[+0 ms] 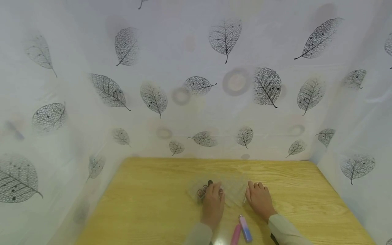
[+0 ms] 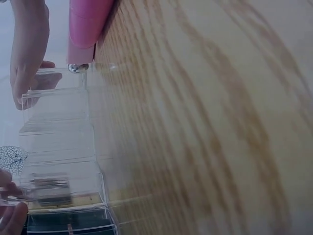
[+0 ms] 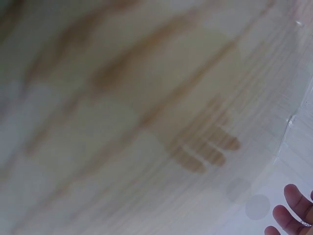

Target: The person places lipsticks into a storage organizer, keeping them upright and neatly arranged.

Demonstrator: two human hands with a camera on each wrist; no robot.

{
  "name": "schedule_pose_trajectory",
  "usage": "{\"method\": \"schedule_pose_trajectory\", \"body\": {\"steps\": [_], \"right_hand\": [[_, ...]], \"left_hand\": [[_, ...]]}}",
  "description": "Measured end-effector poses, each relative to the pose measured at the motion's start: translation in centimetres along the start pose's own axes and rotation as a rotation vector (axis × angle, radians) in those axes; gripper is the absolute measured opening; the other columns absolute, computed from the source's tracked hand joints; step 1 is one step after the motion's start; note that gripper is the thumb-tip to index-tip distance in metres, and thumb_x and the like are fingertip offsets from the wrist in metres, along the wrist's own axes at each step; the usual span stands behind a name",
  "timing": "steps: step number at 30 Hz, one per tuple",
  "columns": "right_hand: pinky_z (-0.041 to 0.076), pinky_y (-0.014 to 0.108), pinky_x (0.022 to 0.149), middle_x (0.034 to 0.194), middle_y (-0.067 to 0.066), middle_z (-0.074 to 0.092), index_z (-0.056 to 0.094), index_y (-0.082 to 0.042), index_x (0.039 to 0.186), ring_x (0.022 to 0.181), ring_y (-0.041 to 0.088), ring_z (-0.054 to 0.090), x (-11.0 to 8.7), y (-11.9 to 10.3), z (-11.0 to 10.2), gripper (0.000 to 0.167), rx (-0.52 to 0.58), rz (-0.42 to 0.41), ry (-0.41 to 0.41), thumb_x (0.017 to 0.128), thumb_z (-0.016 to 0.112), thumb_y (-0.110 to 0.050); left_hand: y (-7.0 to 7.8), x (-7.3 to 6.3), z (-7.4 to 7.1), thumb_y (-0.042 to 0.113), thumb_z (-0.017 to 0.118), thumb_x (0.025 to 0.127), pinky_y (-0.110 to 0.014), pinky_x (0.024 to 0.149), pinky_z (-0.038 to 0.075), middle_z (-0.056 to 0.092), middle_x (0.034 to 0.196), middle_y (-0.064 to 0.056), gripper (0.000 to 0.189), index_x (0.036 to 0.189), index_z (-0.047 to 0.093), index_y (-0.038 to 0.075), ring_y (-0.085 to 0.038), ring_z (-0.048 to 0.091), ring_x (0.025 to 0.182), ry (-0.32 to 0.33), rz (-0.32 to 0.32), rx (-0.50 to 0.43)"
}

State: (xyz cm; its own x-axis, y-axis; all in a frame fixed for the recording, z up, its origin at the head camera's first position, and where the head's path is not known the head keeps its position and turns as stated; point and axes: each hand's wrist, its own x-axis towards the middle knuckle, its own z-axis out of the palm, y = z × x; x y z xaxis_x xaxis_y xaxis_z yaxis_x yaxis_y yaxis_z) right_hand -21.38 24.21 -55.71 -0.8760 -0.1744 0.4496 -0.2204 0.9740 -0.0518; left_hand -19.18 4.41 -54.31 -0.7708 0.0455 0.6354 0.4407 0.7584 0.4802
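A clear plastic compartment organizer (image 1: 234, 193) lies across the middle of the table. Several small dark round-topped tubes (image 1: 200, 193) stand in its left part. My left hand (image 1: 212, 205) is over that part, thumb and fingers around one dark tube (image 1: 220, 192). In the left wrist view, the left thumb (image 2: 15, 219) shows at the organizer's rim, beside a compartment with a banded tube (image 2: 51, 190). The right hand (image 1: 259, 200) grips the organizer's right end, its fingers bent over the end wall. The right wrist view shows only a few fingers (image 3: 288, 223) at its lower corner.
A pink tube (image 1: 235, 234) and a pink-and-blue stick (image 1: 245, 228) with a metal tip lie on the wooden table (image 1: 147, 204), between the forearms and close to the organizer. A white leaf-print curtain (image 1: 196, 112) surrounds the table behind and at both sides.
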Motion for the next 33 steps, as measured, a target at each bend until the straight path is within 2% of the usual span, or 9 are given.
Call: {"method": "schedule_pose_trajectory", "body": {"steps": [3, 6, 10, 16, 20, 26, 30, 32, 33], "right_hand": [[0.042, 0.043, 0.06, 0.074, 0.011, 0.058, 0.047, -0.005, 0.089, 0.073, 0.029, 0.053, 0.0, 0.0, 0.0, 0.013, 0.0, 0.002, -0.001, 0.089, 0.048, -0.018], [0.042, 0.043, 0.06, 0.074, 0.011, 0.058, 0.047, -0.005, 0.089, 0.074, 0.029, 0.053, 0.0, 0.0, 0.0, 0.012, 0.004, 0.007, -0.006, 0.09, 0.047, -0.018], [0.042, 0.043, 0.06, 0.074, 0.012, 0.058, 0.047, -0.005, 0.089, 0.074, 0.029, 0.053, 0.0, 0.0, 0.1, 0.013, 0.006, 0.012, -0.013, 0.09, 0.047, -0.018], [0.041, 0.042, 0.059, 0.073, 0.011, 0.059, 0.047, -0.006, 0.088, 0.073, 0.029, 0.053, -0.1, 0.0, 0.1, 0.012, 0.007, 0.002, 0.003, 0.089, 0.048, -0.017], [0.042, 0.043, 0.061, 0.075, 0.012, 0.06, 0.048, -0.005, 0.09, 0.075, 0.03, 0.054, -0.1, 0.0, 0.1, 0.013, 0.01, 0.004, 0.001, 0.089, 0.048, -0.017], [0.043, 0.044, 0.062, 0.075, 0.012, 0.06, 0.05, -0.004, 0.092, 0.075, 0.03, 0.054, 0.0, -0.1, 0.1, 0.014, 0.01, 0.014, -0.015, 0.09, 0.047, -0.018], [0.043, 0.044, 0.061, 0.072, 0.011, 0.059, 0.049, -0.005, 0.09, 0.072, 0.029, 0.053, -0.1, 0.0, 0.1, 0.013, 0.016, 0.009, -0.009, 0.09, 0.048, -0.017], [0.043, 0.044, 0.061, 0.072, 0.011, 0.058, 0.049, -0.005, 0.09, 0.072, 0.029, 0.052, -0.1, 0.0, 0.2, 0.012, 0.018, 0.008, -0.007, 0.09, 0.048, -0.017], [0.043, 0.044, 0.061, 0.072, 0.011, 0.058, 0.049, -0.005, 0.091, 0.072, 0.029, 0.052, -0.1, 0.0, 0.2, 0.012, 0.019, 0.007, -0.006, 0.09, 0.048, -0.017]], "left_hand": [[0.1, -0.1, -0.3, 0.011, 0.071, 0.08, -0.018, 0.082, 0.054, 0.06, 0.106, -0.003, 0.041, 0.119, 0.058, 0.007, -0.012, 0.06, 0.092, -0.039, -0.02, -0.008], [0.3, -0.1, -0.7, 0.01, 0.072, 0.079, -0.017, 0.081, 0.054, 0.059, 0.106, -0.004, 0.043, 0.119, 0.057, 0.007, -0.012, 0.06, 0.091, -0.044, -0.017, -0.02], [0.3, -0.1, -0.8, 0.009, 0.074, 0.076, -0.017, 0.08, 0.054, 0.06, 0.104, -0.005, 0.043, 0.116, 0.059, 0.005, -0.012, 0.06, 0.09, -0.009, 0.008, -0.017], [0.5, -0.2, -0.7, 0.008, 0.075, 0.073, -0.021, 0.078, 0.055, 0.061, 0.098, -0.004, 0.039, 0.109, 0.062, 0.005, -0.012, 0.06, 0.085, 0.065, 0.083, 0.005], [0.9, -0.5, -0.8, 0.013, 0.078, 0.07, -0.023, 0.077, 0.055, 0.063, 0.096, 0.0, 0.039, 0.106, 0.064, 0.009, -0.011, 0.06, 0.085, 0.052, 0.097, 0.021], [2.6, -1.4, -1.5, 0.019, 0.077, 0.071, -0.023, 0.075, 0.054, 0.065, 0.091, 0.004, 0.033, 0.101, 0.066, 0.012, -0.01, 0.061, 0.084, -0.052, 0.075, 0.051], [3.9, -2.1, -2.3, 0.023, 0.075, 0.075, -0.025, 0.077, 0.053, 0.064, 0.095, 0.004, 0.031, 0.103, 0.065, 0.014, -0.012, 0.061, 0.089, -0.218, 0.018, 0.092], [4.4, -2.4, -2.5, 0.026, 0.073, 0.077, -0.024, 0.076, 0.053, 0.063, 0.096, 0.003, 0.03, 0.102, 0.064, 0.014, -0.012, 0.059, 0.091, -0.304, 0.01, 0.13], [4.5, -2.5, -2.6, 0.027, 0.072, 0.077, -0.023, 0.075, 0.053, 0.062, 0.095, 0.002, 0.029, 0.102, 0.064, 0.014, -0.012, 0.058, 0.09, -0.336, 0.028, 0.165]]}}
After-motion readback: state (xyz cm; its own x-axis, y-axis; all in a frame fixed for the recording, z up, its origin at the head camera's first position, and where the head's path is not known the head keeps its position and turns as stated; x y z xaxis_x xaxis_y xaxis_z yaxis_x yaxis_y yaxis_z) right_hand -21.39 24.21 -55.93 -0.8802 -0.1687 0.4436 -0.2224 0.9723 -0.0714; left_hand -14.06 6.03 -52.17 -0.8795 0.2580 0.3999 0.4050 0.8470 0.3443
